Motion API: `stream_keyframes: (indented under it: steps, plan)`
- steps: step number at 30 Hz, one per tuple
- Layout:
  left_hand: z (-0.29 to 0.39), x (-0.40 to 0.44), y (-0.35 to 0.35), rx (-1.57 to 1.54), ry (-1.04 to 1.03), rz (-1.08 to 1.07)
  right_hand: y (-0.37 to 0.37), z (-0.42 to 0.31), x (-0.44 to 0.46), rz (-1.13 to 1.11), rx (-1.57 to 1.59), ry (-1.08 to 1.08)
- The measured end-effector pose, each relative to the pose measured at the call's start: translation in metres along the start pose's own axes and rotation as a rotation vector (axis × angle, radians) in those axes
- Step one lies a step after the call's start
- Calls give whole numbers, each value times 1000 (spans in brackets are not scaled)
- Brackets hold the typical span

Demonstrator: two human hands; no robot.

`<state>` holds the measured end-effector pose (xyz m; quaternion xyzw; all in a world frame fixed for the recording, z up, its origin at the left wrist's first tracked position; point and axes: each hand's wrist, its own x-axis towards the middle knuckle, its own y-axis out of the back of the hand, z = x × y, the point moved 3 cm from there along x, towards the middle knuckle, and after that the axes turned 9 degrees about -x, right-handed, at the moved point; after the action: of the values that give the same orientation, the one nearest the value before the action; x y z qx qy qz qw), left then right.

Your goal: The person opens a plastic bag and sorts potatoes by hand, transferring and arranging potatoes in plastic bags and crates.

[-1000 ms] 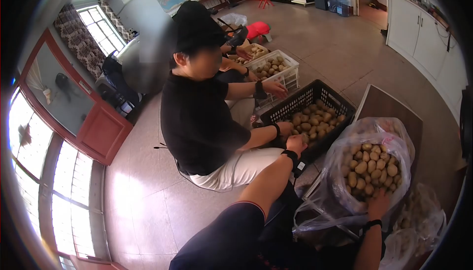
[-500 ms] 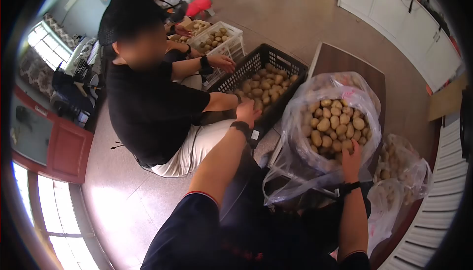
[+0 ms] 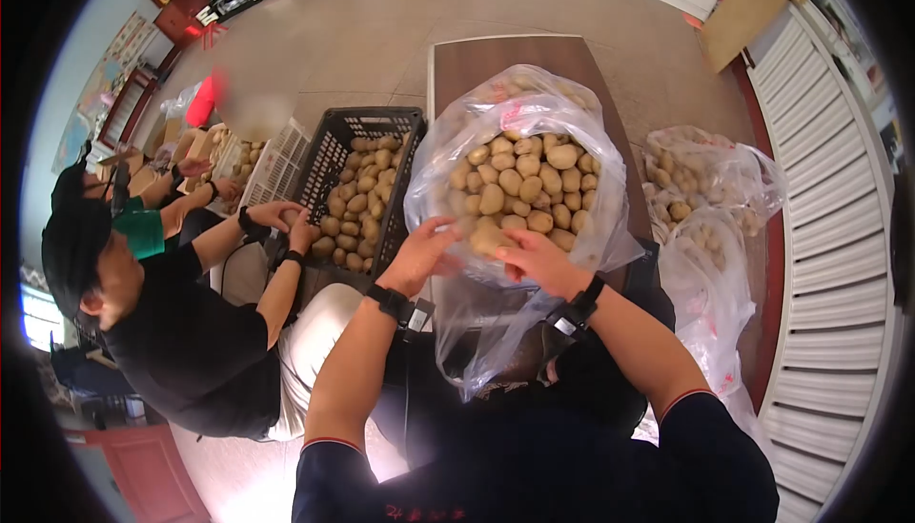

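Observation:
A clear plastic bag (image 3: 610, 175) full of brown potatoes (image 3: 510, 183) stands open in front of me. Over its near rim, my right hand (image 3: 543, 264) grips a potato (image 3: 489, 237) between thumb and fingers. My left hand (image 3: 421, 261) is just to the left of that potato, its fingers apart and slightly blurred, with nothing visible in them. The near edge of the bag hangs loosely below both hands.
The bag rests on a brown tabletop (image 3: 505, 51). To its left, a black crate (image 3: 324, 137) holds potatoes, with a white crate (image 3: 276, 161) beyond it. A co-worker (image 3: 181, 332) sits beside the crate. More bagged potatoes (image 3: 701, 175) lie at right, near a radiator (image 3: 820, 237).
My view has swung left to right, centring the bag. My left hand has come from the black crate to the bag. My right hand has lifted a potato from the pile.

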<state>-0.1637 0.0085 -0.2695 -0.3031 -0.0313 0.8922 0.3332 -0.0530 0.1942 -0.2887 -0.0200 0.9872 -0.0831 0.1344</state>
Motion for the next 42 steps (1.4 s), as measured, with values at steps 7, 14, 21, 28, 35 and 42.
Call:
stream_keyframes:
  steps: [7, 14, 21, 28, 35, 42]
  plan:
    - [-4, 0, -29, -78, 200, -263, -9, 17, 6, -7, -250, 24]
    - [-11, 10, -21, -102, 160, -240, -5, 22, 7, 16, -209, 1]
    - [-8, 15, 13, -209, 23, -88, 24, 41, 15, 273, -355, 102]
    - [-16, 28, 90, -499, -219, 259, 25, 27, 11, 361, -893, 112]
    - [-35, 24, 152, -576, -323, 566, 15, 25, 20, 262, -1299, 355]
    - [-61, 30, 201, -561, -306, 659, 9, 15, 20, 288, -1463, 309]
